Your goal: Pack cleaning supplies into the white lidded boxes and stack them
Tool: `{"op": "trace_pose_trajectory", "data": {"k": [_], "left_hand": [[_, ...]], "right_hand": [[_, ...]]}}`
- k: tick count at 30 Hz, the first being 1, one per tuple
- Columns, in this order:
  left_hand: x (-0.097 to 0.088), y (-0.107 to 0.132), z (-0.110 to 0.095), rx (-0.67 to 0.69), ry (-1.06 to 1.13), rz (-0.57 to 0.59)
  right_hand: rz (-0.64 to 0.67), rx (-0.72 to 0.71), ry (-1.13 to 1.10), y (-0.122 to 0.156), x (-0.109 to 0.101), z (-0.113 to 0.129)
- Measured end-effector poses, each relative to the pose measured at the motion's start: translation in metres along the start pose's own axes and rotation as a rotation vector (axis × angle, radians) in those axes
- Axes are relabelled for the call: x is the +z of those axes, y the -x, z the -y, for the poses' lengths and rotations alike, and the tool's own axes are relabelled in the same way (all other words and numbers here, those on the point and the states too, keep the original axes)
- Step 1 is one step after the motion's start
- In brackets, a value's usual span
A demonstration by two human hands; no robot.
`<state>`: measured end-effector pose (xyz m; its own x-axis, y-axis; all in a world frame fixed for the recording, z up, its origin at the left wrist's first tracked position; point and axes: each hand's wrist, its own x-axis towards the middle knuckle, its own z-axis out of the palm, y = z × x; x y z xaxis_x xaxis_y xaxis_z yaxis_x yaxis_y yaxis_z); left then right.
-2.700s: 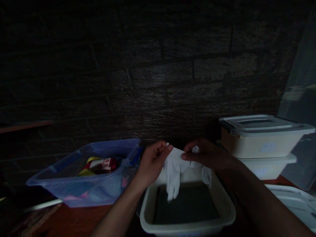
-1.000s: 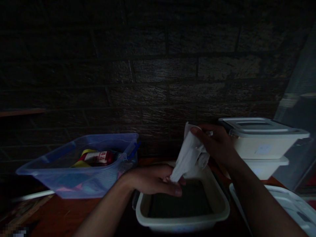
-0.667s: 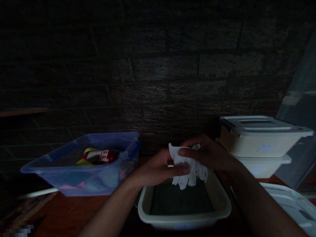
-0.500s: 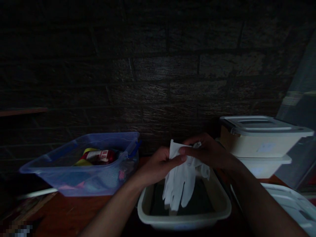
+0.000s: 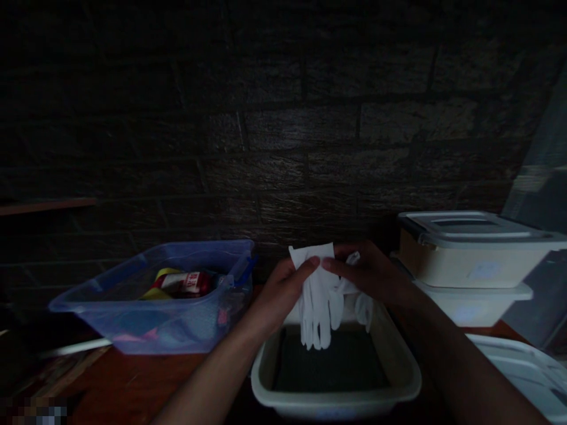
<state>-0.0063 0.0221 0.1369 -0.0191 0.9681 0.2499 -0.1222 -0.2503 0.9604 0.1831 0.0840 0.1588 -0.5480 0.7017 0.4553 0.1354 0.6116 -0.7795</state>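
Note:
White gloves [image 5: 316, 301] hang by their cuffs between my two hands, fingers pointing down. My left hand [image 5: 287, 283] pinches the cuff from the left, thumb in front and fingers behind. From the right, my right hand [image 5: 365, 274] grips the same cuff with its thumb, and more white glove fabric dangles beneath that palm. Below the gloves stands an open cream-coloured bin [image 5: 336, 396] with a dark bottom; the glove fingertips hang over it.
At left, a translucent blue bin [image 5: 163, 313] holds a red bottle [image 5: 192, 283] and other items. Two lidded cream boxes [image 5: 472, 260] are stacked at right, with a loose white lid [image 5: 522, 366] before them. A dark brick wall [image 5: 283, 136] rises behind the wooden table [image 5: 146, 383].
The gloves have been raised slightly and turned flatter towards me, the cuff now stretched between both thumbs. My left thumb has shifted left and up along the cuff.

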Motion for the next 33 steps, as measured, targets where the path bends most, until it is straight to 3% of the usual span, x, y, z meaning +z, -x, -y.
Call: {"op": "trace_pose_trajectory", "data": {"k": [4,7,13,19,20,22,24,26,30,33], "left_hand": [[0.006,0.001,-0.004,0.097,0.155,-0.06],[0.012,0.004,-0.007,0.178,0.229,-0.057],[0.013,0.008,-0.007,0.158,0.128,-0.048],[-0.006,-0.004,-0.013,0.211,0.152,-0.253],[-0.01,-0.007,-0.015,0.226,0.145,-0.287],[-0.017,-0.011,-0.017,0.257,0.125,-0.356],[-0.022,-0.014,-0.018,0.279,0.111,-0.409],[-0.025,-0.014,-0.016,0.276,0.099,-0.418],[-0.026,-0.013,-0.009,0.205,0.032,-0.331],[-0.025,-0.012,-0.006,0.169,-0.023,-0.292]], "right_hand": [[0.174,0.065,-0.063,0.001,0.006,0.005],[0.229,0.089,-0.066,0.001,0.013,0.003],[0.288,0.076,-0.065,0.003,0.017,-0.008],[0.457,0.193,0.052,0.007,0.003,-0.009],[0.412,0.191,0.062,0.007,0.001,-0.009],[0.191,0.194,-0.001,0.005,0.0,-0.009],[-0.083,0.227,-0.186,0.003,0.0,-0.01],[-0.254,0.258,-0.404,-0.001,0.0,-0.011],[-0.24,0.296,-0.696,-0.007,-0.003,-0.01],[-0.21,0.282,-0.694,-0.007,-0.005,-0.008]]}}
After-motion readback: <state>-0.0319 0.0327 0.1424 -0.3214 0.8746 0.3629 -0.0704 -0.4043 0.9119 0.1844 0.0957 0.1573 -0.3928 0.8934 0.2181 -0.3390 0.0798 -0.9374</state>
